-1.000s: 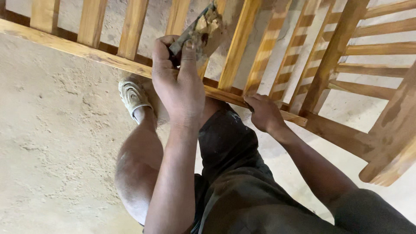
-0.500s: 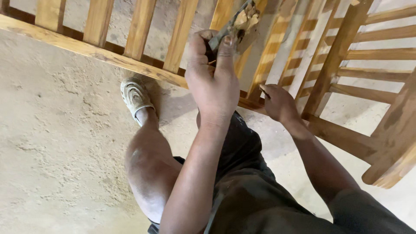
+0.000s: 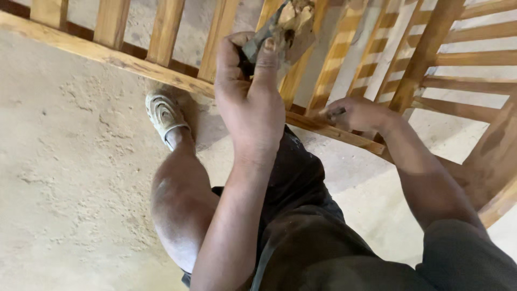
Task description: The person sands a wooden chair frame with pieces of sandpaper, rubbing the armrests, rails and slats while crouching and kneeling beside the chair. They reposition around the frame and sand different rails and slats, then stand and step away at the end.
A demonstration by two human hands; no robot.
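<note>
gripping a crusted scraper (image 3: 285, 24), left hand (image 3: 250, 102)

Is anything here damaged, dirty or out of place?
Nothing looks broken. The floor is covered with pale dust, and the pad in the left hand is smeared and crumpled. The right hand rests on the wooden frame's lower rail.

Left hand (image 3: 250, 105) around a paste-caked scraper (image 3: 285, 24), right hand (image 3: 358, 114) on the wooden frame's rail (image 3: 107, 54).

head camera, looking steeply down (close) at hands
</note>
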